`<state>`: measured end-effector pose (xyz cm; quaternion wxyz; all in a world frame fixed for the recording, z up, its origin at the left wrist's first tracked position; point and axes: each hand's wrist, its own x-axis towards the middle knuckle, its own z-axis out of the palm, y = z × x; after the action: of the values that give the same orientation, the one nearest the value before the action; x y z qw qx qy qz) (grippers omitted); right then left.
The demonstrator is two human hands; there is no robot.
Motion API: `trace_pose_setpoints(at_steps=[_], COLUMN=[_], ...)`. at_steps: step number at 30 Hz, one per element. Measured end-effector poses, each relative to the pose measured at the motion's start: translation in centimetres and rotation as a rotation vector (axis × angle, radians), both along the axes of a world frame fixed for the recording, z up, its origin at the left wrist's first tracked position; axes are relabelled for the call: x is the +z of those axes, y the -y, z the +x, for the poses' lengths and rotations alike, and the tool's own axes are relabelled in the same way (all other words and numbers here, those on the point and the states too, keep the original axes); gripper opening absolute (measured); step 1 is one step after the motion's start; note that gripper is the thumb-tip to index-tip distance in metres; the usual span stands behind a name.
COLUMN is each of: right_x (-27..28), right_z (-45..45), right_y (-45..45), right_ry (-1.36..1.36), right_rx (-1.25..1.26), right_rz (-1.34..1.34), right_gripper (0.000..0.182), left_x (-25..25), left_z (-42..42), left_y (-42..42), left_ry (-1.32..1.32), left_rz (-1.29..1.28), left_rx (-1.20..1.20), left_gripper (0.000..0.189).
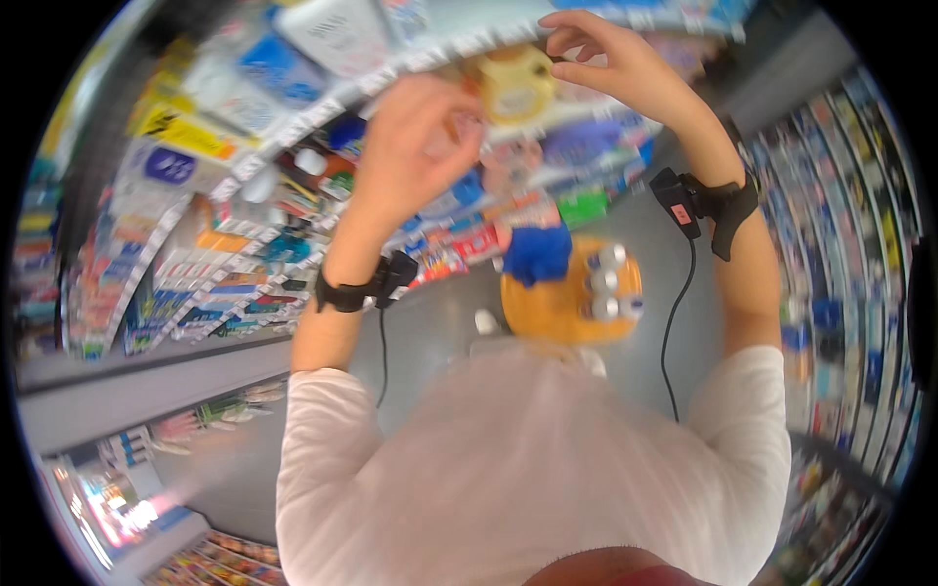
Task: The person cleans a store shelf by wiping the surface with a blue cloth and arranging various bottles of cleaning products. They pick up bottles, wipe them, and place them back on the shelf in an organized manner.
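My left hand (414, 150) is blurred, raised in front of the shelf with its fingers curved towards the thumb. Whether anything sits between them cannot be made out. My right hand (604, 62) is at the upper shelf edge, fingers bent and apart, with nothing in it. Between the two hands lies a pale yellow rounded package (515, 84) on a shelf. Below it are a pink package (511, 162) and a purple package (582, 143). A white package (333, 33) stands on the upper shelf to the left.
A round orange-brown stool (538, 311) stands on the grey floor (432, 333), bearing several silver-topped containers (604, 280). A blue cloth-like item (538, 253) overlaps its far edge. Stocked shelving (828, 256) lines the right side. Black wrist devices (396, 278) trail cables.
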<state>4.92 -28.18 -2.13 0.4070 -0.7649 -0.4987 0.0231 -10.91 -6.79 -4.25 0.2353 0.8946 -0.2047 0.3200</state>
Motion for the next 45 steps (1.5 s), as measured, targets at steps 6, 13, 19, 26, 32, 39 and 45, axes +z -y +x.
trace_pose_setpoints(at_steps=[6, 13, 19, 26, 32, 39, 45], right_x=[-16.5, -32.9, -36.3, -36.7, -36.9, -38.1, -42.0], right_z=[-5.2, -15.0, -17.4, -15.9, -10.7, -4.5, -2.2], right_y=[14.8, 25.8, 26.1, 25.0, 23.8, 20.0, 18.3], right_ry=[-0.333, -0.35, -0.263, -0.238, -0.271, -0.104, 0.021], right_rx=[-0.227, -0.585, -0.646, -0.509, -0.395, -0.294, 0.017], right_rz=[-0.237, -0.493, -0.508, -0.506, -0.571, -0.735, -0.638], right_gripper=[0.035, 0.047, 0.057, 0.054, 0.047, 0.044, 0.045], left_x=[-23.6, -33.7, -35.6, -38.1, -39.6, -39.2, -38.5], left_z=[0.1, -0.2, -0.5, -1.9, -3.5, -5.1, -5.7], left_y=[8.3, 20.0, 24.4, 26.0, 25.4, 24.5, 25.5], left_ry=[-0.892, -0.822, -0.882, -0.898, -0.924, -0.961, -0.989], left_rz=[-0.315, -0.06, 0.241, 0.269, 0.182, 0.088, -0.007], left_rx=[-0.181, -0.391, -0.409, -0.264, -0.188, -0.099, -0.019], left_gripper=[0.03, 0.041, 0.042, 0.033, 0.036, 0.037, 0.033])
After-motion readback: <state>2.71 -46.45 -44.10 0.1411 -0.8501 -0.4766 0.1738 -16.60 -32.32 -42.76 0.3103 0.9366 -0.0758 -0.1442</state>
